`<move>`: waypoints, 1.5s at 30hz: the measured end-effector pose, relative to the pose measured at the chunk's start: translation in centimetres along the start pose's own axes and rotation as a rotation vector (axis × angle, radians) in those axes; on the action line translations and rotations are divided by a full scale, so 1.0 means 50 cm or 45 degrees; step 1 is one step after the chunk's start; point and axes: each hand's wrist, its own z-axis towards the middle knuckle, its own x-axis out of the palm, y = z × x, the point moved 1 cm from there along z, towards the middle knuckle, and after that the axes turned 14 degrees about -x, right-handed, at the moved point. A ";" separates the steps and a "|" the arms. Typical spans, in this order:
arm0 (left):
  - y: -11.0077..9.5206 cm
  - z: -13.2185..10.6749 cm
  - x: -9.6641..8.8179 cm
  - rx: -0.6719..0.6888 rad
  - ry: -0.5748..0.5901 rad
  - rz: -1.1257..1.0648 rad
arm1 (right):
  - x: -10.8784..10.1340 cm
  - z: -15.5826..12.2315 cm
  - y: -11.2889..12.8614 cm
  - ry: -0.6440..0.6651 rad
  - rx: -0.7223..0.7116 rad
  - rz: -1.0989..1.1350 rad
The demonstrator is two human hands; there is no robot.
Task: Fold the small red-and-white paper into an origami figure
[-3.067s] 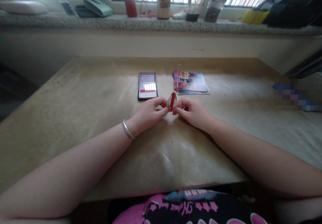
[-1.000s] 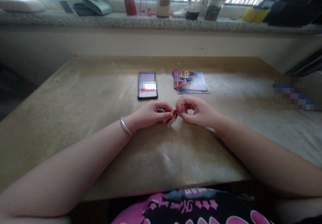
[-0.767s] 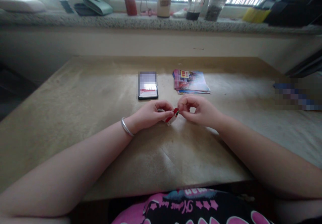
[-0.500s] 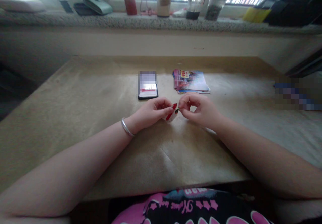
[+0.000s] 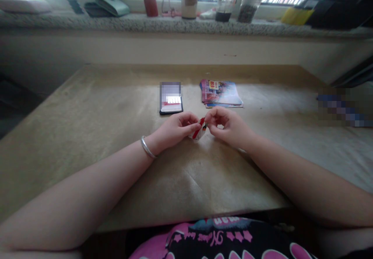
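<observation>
A small folded paper piece (image 5: 199, 130), white with a red stripe, is pinched between both hands just above the brown table (image 5: 87, 127). My left hand (image 5: 175, 129), a silver bracelet on its wrist, grips the piece's left side with curled fingers. My right hand (image 5: 227, 127) pinches its upper right corner with thumb and forefinger. Both hands are closed on it.
A phone (image 5: 170, 99) with a lit screen lies flat beyond my hands. A stack of colourful printed paper sheets (image 5: 220, 93) lies to its right. Bottles, jars and cases line the stone windowsill (image 5: 175, 24) at the back. A blurred object sits at the table's right edge.
Three seconds ago the folded piece stood upright between my fingertips; it now lies lower and tilted. Over the last second my hands drifted slightly up, still pinching it.
</observation>
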 end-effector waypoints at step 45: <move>-0.014 -0.019 0.024 0.070 -0.258 0.266 | -0.013 0.001 0.008 0.077 -0.573 -0.733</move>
